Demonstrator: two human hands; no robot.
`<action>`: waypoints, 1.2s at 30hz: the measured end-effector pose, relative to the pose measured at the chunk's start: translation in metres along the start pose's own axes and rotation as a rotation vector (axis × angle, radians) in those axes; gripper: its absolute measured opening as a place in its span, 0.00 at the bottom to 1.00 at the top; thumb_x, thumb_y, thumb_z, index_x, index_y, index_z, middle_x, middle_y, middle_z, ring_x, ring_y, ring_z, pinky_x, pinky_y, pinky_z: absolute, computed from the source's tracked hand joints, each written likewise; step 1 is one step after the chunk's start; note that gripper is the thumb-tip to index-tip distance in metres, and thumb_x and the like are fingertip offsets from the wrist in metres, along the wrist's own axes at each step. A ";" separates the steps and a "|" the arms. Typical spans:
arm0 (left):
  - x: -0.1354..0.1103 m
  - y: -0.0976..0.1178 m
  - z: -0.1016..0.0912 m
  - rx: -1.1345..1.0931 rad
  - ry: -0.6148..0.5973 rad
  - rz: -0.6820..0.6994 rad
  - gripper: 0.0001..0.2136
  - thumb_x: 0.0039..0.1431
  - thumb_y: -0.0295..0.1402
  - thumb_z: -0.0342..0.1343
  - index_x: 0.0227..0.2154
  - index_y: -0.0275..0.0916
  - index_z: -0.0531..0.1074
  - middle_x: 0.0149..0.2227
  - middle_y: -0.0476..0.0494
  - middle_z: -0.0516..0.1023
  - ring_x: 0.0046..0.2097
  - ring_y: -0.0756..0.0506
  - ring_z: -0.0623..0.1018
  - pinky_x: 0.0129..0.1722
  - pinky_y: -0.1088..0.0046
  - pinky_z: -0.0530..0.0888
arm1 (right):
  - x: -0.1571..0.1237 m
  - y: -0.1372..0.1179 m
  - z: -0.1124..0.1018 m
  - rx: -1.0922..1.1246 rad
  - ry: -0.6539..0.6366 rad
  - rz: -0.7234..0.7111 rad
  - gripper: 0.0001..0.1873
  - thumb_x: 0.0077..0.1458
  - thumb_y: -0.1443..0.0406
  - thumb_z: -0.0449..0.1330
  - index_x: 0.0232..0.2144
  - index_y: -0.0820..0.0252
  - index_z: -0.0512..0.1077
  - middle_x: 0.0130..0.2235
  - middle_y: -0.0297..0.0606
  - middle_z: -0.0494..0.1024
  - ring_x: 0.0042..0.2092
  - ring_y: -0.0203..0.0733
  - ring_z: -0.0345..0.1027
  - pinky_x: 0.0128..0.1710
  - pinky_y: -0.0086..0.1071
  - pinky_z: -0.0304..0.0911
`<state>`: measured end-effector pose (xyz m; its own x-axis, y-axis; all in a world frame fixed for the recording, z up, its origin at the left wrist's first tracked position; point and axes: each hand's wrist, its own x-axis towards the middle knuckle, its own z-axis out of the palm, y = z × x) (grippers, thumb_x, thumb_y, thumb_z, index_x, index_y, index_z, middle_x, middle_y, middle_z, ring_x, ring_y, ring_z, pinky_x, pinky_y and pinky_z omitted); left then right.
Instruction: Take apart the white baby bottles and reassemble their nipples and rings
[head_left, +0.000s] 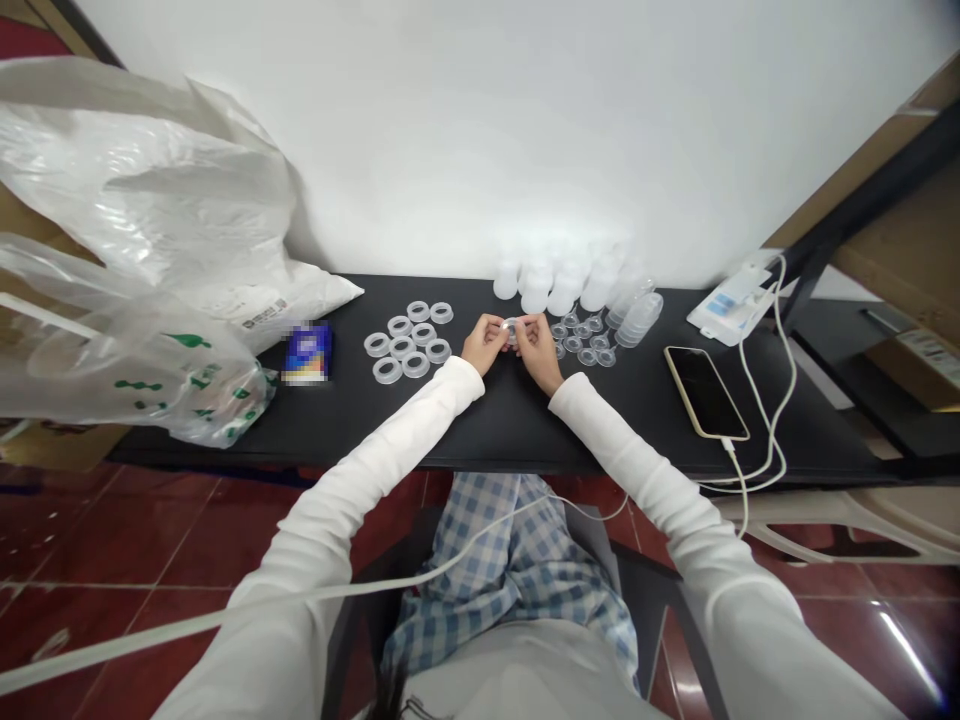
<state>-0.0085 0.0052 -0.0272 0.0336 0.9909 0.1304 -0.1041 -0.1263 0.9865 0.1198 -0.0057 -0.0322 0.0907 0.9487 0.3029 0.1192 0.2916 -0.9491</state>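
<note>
My left hand (484, 342) and my right hand (538, 346) meet over the middle of the black table (487, 430). Both pinch one small clear plastic ring (511, 329) between their fingertips. Left of my hands lie several translucent ring caps (409, 340) in a cluster. To the right lie several smaller clear pieces (583, 340). Behind them, small white plastic bottles (559, 285) stand by the wall, with a few stacked clear ones (639, 317) lying on their side.
Large plastic bags (142, 260) crowd the table's left end, with a small blue packet (307, 354) beside them. A phone (705, 392) on a white cable and a white power strip (731, 303) lie at the right. A white cable crosses my lap.
</note>
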 end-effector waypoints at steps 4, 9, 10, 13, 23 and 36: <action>0.002 0.000 -0.002 -0.083 0.024 -0.028 0.15 0.49 0.32 0.70 0.33 0.39 0.68 0.26 0.54 0.75 0.27 0.53 0.76 0.34 0.75 0.76 | 0.000 -0.003 -0.002 0.069 -0.087 -0.018 0.24 0.52 0.45 0.65 0.42 0.53 0.68 0.32 0.29 0.72 0.32 0.34 0.70 0.34 0.32 0.68; 0.003 0.000 -0.005 -0.069 0.022 -0.038 0.17 0.46 0.33 0.71 0.32 0.39 0.67 0.26 0.54 0.76 0.26 0.53 0.76 0.33 0.73 0.76 | 0.003 -0.003 -0.003 0.095 -0.110 -0.010 0.24 0.48 0.48 0.68 0.41 0.54 0.70 0.29 0.28 0.71 0.29 0.34 0.68 0.30 0.31 0.66; 0.003 0.000 -0.004 -0.054 0.021 -0.036 0.16 0.47 0.33 0.71 0.32 0.39 0.67 0.26 0.54 0.76 0.25 0.53 0.76 0.32 0.74 0.75 | 0.004 -0.003 -0.004 0.091 -0.102 -0.009 0.23 0.48 0.49 0.68 0.40 0.54 0.70 0.27 0.27 0.70 0.28 0.33 0.67 0.29 0.31 0.66; 0.003 -0.001 -0.003 -0.017 0.013 -0.022 0.16 0.47 0.33 0.71 0.31 0.39 0.67 0.24 0.55 0.74 0.23 0.53 0.74 0.27 0.76 0.72 | 0.005 -0.002 -0.004 0.078 -0.068 -0.018 0.20 0.49 0.51 0.68 0.38 0.55 0.70 0.26 0.27 0.69 0.27 0.33 0.65 0.30 0.31 0.65; -0.001 0.004 -0.005 -0.066 -0.024 -0.036 0.20 0.48 0.44 0.70 0.33 0.39 0.67 0.24 0.53 0.76 0.25 0.52 0.77 0.30 0.75 0.76 | -0.001 -0.007 -0.003 0.086 -0.063 0.043 0.27 0.48 0.45 0.67 0.42 0.53 0.67 0.30 0.27 0.69 0.30 0.33 0.66 0.30 0.30 0.66; -0.004 0.016 -0.007 -0.130 -0.098 0.071 0.25 0.45 0.54 0.69 0.32 0.41 0.66 0.24 0.54 0.76 0.23 0.53 0.73 0.25 0.76 0.72 | -0.008 -0.032 -0.007 0.479 -0.274 0.244 0.27 0.45 0.42 0.69 0.32 0.55 0.69 0.27 0.28 0.71 0.30 0.34 0.65 0.30 0.30 0.65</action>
<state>-0.0177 -0.0008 -0.0128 0.1174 0.9696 0.2148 -0.2371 -0.1827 0.9542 0.1225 -0.0233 -0.0041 -0.2061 0.9735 0.0988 -0.3375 0.0241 -0.9410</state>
